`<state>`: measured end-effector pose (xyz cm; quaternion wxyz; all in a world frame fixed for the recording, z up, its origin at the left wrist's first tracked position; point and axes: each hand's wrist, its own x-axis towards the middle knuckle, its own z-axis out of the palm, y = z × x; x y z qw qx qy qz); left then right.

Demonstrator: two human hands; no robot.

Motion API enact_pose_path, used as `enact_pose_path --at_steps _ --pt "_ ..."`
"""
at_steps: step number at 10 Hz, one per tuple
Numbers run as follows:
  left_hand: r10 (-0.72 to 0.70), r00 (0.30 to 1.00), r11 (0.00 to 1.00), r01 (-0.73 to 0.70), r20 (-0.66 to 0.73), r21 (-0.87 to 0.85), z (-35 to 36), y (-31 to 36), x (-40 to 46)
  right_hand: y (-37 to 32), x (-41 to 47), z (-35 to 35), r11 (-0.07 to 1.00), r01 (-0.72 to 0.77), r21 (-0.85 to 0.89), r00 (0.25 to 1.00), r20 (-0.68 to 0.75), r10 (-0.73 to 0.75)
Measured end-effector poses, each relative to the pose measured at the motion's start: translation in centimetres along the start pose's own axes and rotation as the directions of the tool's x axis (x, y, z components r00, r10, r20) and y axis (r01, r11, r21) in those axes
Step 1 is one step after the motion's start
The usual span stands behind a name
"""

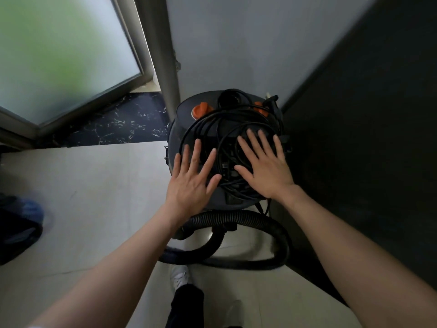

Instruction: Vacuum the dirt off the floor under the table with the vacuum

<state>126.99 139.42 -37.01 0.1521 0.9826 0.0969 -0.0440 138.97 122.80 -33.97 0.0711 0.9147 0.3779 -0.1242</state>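
At the bottom centre of the frame a white shoe (pixel 180 278) and a dark trouser leg (pixel 185 306) stand on the pale tiled floor (pixel 99 197). Just above them a black ribbed hose (pixel 238 218) loops across the floor in a wide curve, its far arc touching the base of the vacuum (pixel 227 147).

Both bare forearms reach up from the lower corners. The left hand (pixel 191 183) lies over the near left edge of the vacuum's lid, fingers straight and spread, its grip apart and holding nothing. The right hand (pixel 267 166) lies over the right middle of the lid, fingers likewise straight and fanned, on a tangle of black power cord (pixel 224 129) heaped there; whether either palm presses down cannot be told.

The vacuum itself is a dark round canister in the centre of the frame, standing in a corner. Past the cord, an orange knob (pixel 201 110) sits at the far left of the lid.

Behind it a grey wall (pixel 236 43) rises, with a dark panel (pixel 366 138) on the right. At upper left is a frosted glass door (pixel 59 55), with a dark marbled threshold strip (pixel 118 124) below it. At the left edge lies a dark blue bag (pixel 19 223).
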Motion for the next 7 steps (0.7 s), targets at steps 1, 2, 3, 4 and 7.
enact_pose_path --at_steps 1,2,3,4,7 --pt "-0.002 0.998 1.0 0.004 0.063 -0.031 -0.1 0.2 0.0 0.1 -0.1 -0.5 1.0 -0.005 0.002 1.0 0.027 0.005" --pt "-0.007 0.996 0.999 0.01 0.094 -0.036 -0.1 0.2 0.1 -0.2 -0.1 -0.3 1.0 -0.007 0.027 0.999 0.043 0.005" --pt "-0.002 0.992 1.0 0.004 0.126 -0.022 -0.3 0.2 0.1 -0.4 -0.1 -0.2 1.0 -0.014 0.019 0.999 0.048 0.013" --pt "-0.005 0.999 1.0 0.005 0.044 0.004 -0.8 0.4 0.0 -0.3 0.0 -0.2 0.999 -0.018 0.049 0.999 0.042 0.016" --pt "0.032 0.999 0.996 -0.032 0.006 0.079 -3.4 2.3 2.4 1.3 -0.8 -4.5 0.801 -0.098 0.591 0.987 0.163 0.001"
